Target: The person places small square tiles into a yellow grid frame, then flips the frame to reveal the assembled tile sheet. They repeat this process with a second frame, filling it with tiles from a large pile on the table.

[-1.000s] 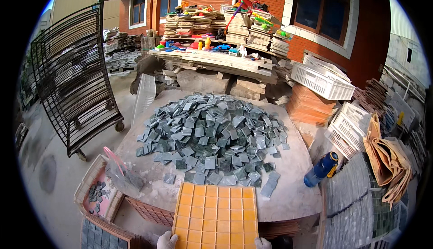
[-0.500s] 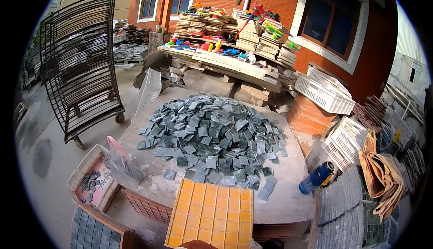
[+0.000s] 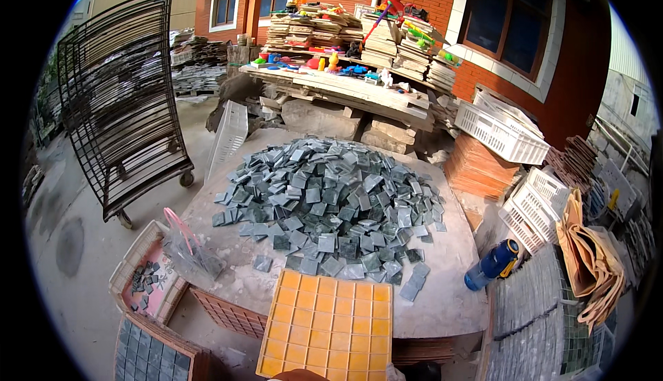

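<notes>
A yellow grid tray (image 3: 328, 322) with raised ribs and square cells lies at the near edge of the work table, its cells without tiles. Beyond it rises a big heap of loose square grey-green stone tiles (image 3: 331, 198). A few tiles lie flat close to the tray's far edge. By the tray's lower right corner shows a small pale patch, perhaps the gloved tip of my right hand (image 3: 394, 373); its fingers cannot be made out. A rounded brown shape (image 3: 298, 375) cuts into the tray's lower edge, too little of it to name. My left hand is out of the picture.
A blue bottle (image 3: 492, 265) stands at the table's right. Stacked tile sheets (image 3: 526, 312) and white crates (image 3: 498, 132) are further right. At left are a basket of tile pieces (image 3: 146, 277), a clear bag (image 3: 193, 256), a tiled stack (image 3: 153, 357) and a wheeled metal rack (image 3: 124, 105).
The whole view has shifted slightly, so most things sit a little further right. The tray and the tile heap look the same, and no hand movement can be made out.
</notes>
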`<state>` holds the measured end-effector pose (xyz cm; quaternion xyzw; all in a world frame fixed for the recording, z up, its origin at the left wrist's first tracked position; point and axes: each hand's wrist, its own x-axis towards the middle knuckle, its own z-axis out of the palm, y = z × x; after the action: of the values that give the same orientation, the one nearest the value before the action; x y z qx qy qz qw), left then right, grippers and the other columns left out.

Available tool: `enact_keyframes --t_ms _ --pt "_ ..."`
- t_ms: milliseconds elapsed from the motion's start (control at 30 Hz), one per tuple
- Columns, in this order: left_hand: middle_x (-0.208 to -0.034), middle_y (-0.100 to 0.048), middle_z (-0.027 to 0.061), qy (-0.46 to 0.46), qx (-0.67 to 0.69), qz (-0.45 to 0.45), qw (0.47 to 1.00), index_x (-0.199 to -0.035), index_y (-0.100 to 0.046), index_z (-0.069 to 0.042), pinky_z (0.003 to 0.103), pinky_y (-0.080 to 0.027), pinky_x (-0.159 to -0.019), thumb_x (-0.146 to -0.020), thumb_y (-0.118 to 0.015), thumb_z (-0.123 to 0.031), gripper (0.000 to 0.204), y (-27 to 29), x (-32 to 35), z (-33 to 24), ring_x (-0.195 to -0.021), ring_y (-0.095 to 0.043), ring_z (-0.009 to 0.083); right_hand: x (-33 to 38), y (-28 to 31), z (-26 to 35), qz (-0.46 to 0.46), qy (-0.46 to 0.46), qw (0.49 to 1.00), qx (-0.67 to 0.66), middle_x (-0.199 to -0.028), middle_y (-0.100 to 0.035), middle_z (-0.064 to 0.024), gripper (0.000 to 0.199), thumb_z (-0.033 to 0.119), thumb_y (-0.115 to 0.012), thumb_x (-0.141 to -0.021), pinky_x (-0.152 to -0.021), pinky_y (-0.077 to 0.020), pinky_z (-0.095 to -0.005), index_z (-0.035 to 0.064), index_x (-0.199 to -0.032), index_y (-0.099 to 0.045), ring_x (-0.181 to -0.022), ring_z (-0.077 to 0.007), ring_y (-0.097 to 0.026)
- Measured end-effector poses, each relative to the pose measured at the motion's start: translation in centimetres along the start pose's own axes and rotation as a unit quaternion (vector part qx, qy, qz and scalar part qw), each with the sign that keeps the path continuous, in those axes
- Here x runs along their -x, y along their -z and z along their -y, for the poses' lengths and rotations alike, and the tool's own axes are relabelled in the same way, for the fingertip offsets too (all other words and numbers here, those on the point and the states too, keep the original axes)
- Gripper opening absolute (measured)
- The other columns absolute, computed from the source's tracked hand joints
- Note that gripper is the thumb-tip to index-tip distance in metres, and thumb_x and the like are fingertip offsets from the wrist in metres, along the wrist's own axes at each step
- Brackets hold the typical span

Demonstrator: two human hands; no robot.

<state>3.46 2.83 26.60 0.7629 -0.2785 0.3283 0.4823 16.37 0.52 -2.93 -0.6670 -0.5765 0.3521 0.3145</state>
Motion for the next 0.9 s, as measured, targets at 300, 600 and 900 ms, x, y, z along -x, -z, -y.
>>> enact_keyframes --t_ms 300,600,900 --pt "-0.129 -0.052 0.0173 -0.021 -0.020 -0.007 1.000 -0.124 -0.053 -0.003 0.048 -0.035 -0.101 -0.095 -0.047 -0.034 0.043 0.3 0.5 0.2 -0.120 -0.048 0.0339 0.3 0.6 0.0 -0.001 0.001 0.999 0.035 -0.094 -0.066 -0.0151 0.032 0.030 -0.054 -0.091 -0.074 -0.0496 -0.0353 0.0012 -0.105 -0.060 -0.084 -0.0282 -0.063" --pt "-0.131 -0.050 0.0175 0.102 -0.307 -0.115 0.939 -0.127 -0.051 -0.003 0.048 -0.036 -0.101 -0.096 -0.045 -0.039 0.049 -0.4 9.0 3.2 -0.120 -0.049 0.0321 -0.1 1.6 -1.0 -0.009 0.029 0.994 0.107 -0.099 -0.067 -0.0158 0.036 0.031 -0.054 -0.092 -0.077 -0.0506 -0.0338 0.0004 -0.110 -0.059 -0.088 -0.0275 -0.065" --pt "-0.126 -0.051 0.0227 0.568 -0.522 -0.494 0.401 -0.118 -0.055 -0.002 0.041 -0.048 -0.087 -0.080 -0.062 -0.019 0.043 -7.3 31.8 -6.9 -0.110 -0.054 0.0389 0.9 2.2 0.6 0.135 -0.151 0.978 -0.044 -0.082 -0.063 -0.0109 0.041 0.040 -0.051 -0.093 -0.071 -0.0478 -0.0361 0.0021 -0.105 -0.058 -0.076 -0.0267 -0.061"
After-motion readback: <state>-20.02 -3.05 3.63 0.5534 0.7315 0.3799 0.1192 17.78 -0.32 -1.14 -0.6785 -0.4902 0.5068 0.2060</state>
